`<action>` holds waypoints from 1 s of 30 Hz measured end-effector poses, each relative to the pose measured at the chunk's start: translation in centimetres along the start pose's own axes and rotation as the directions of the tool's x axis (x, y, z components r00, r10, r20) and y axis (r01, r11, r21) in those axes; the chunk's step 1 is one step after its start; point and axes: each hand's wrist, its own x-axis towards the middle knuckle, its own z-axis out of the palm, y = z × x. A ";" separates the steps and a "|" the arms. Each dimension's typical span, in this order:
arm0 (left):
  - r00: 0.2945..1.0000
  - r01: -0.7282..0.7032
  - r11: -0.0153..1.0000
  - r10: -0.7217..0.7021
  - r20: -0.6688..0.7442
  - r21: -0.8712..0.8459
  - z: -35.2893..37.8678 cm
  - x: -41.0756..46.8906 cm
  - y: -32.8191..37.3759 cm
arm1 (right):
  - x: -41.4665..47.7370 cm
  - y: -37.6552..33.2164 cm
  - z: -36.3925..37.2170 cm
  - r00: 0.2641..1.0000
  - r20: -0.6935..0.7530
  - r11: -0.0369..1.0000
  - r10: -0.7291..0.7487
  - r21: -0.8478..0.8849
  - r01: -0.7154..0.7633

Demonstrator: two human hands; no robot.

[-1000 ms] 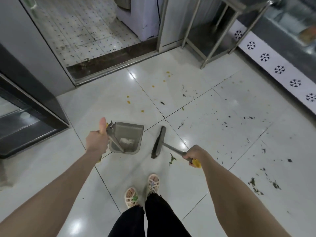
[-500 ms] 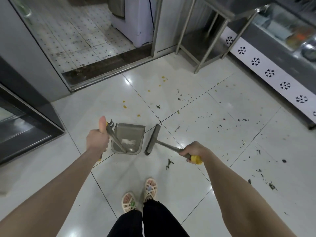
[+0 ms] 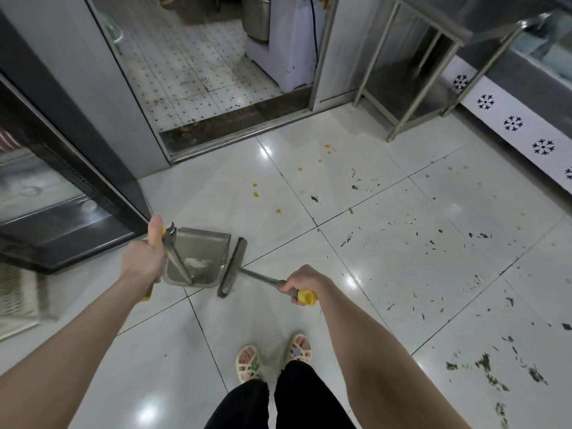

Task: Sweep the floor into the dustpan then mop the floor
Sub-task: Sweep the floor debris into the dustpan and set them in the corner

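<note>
The left grip [image 3: 144, 264] is wrapped round the dustpan's upright handle, thumb on top. The dustpan [image 3: 204, 246] sits on the floor [image 3: 216, 187] just ahead of the sandals [image 3: 247, 363], with a little pale dust [image 3: 195, 263] inside. The right grip [image 3: 305, 281] is curled round the yellow-ended handle, and the broom head [image 3: 232, 267] lies close along the pan's right edge. Most of the dirt looks uncollected to me: dark flecks [image 3: 433, 243] are scattered well off to the right and yellow spots [image 3: 255, 193] lie ahead. A hard flick could send bits over the pan, and a lifted edge would let dust slide under. The glossy tile looks slippery for open sandals.
</note>
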 end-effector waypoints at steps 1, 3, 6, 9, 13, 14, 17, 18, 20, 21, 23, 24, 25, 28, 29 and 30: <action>1.000 0.009 1.000 -0.009 0.002 -0.007 0.1 -0.2 -0.2 | 0.3 0.2 0.6 1.000 0.005 1.000 0.002 -0.012 -0.002; 0.999 0.035 0.999 -0.035 0.002 -0.019 0.6 -0.6 -0.4 | 0.7 0.8 1.8 1.000 0.004 0.998 0.010 -0.069 -0.010; 0.999 0.039 0.999 -0.039 0.004 0.013 1.7 -1.3 -0.3 | 1.0 2.1 2.3 1.000 -0.010 0.974 -0.004 -0.229 0.001; 0.998 0.056 0.998 -0.057 0.034 0.012 4.0 -2.4 0.2 | 1.1 3.9 -0.3 0.999 -0.041 0.964 -0.003 -0.266 -0.008; 0.995 0.058 0.997 -0.062 0.075 0.059 8.1 -3.9 2.0 | 1.1 6.0 -6.3 0.993 -0.112 0.964 0.022 -0.261 -0.051; 0.995 0.045 0.997 -0.050 0.081 0.065 8.9 -4.1 2.6 | 1.1 6.2 -7.6 0.992 -0.126 0.961 0.030 -0.270 -0.064; 0.994 0.026 0.998 -0.032 0.107 0.059 12.3 -5.3 4.3 | 1.0 7.9 -12.1 0.981 -0.181 0.966 0.073 -0.232 -0.115; 0.993 0.026 0.999 -0.030 0.111 0.041 13.6 -5.6 4.9 | 0.9 8.5 -13.6 0.975 -0.204 0.969 0.087 -0.211 -0.131; 0.992 0.030 1.000 -0.030 0.124 0.000 15.3 -6.3 6.0 | 0.7 9.8 -15.7 0.966 -0.230 0.972 0.115 -0.177 -0.157; 0.990 0.029 1.000 -0.027 0.140 -0.007 16.7 -6.8 6.9 | 0.7 10.8 -17.2 0.960 -0.248 0.974 0.128 -0.149 -0.169; 0.987 0.029 0.999 -0.024 0.156 -0.032 18.2 -7.5 8.2 | 0.5 12.1 -19.1 0.950 -0.280 0.979 0.138 -0.104 -0.173; 0.985 0.022 0.999 -0.015 0.170 -0.039 19.0 -7.8 8.9 | 0.4 12.8 -20.0 0.946 -0.293 0.981 0.142 -0.086 -0.174; 0.983 0.010 0.999 -0.003 0.185 -0.037 20.0 -8.3 9.7 | 0.3 13.5 -21.1 0.941 -0.302 0.982 0.150 -0.061 -0.176; 0.977 -0.018 1.000 0.023 0.214 -0.025 22.5 -9.1 11.4 | -0.1 15.0 -23.9 0.929 -0.323 0.983 0.178 0.017 -0.183; 0.975 -0.025 0.999 0.029 0.219 -0.021 23.2 -9.3 11.9 | -0.3 15.3 -24.7 0.931 -0.323 0.985 0.171 0.049 -0.164; 0.974 -0.038 0.999 0.041 0.225 -0.017 24.0 -9.6 12.5 | -0.7 15.5 -25.6 0.933 -0.322 0.987 0.158 0.068 -0.144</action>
